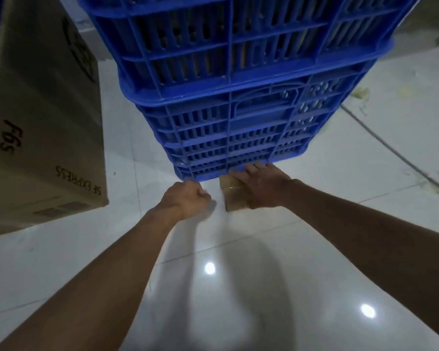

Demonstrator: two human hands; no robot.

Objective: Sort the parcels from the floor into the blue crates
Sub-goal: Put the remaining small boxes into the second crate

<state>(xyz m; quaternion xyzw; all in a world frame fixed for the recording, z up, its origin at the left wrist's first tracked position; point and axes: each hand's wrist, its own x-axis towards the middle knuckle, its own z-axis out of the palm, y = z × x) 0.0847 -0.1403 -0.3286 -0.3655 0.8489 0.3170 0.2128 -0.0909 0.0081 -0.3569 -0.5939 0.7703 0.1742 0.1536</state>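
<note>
On glossy white floor tiles (340, 153), at the foot of stacked blue crates (238, 122): small brown parcel (235, 197) grasped under the right hand (261, 186), left hand (185, 198) clenched empty just beside, large cardboard box (43, 122) at far left.

Floor (238, 287): glossy white tile, lamp glints | small brown parcel (232, 196) under right hand (261, 188) | blue crate stack (228, 148) just beyond both hands | cardboard box (43, 138) left of left hand (185, 198) | dark cable (390, 148) well right of right hand
</note>
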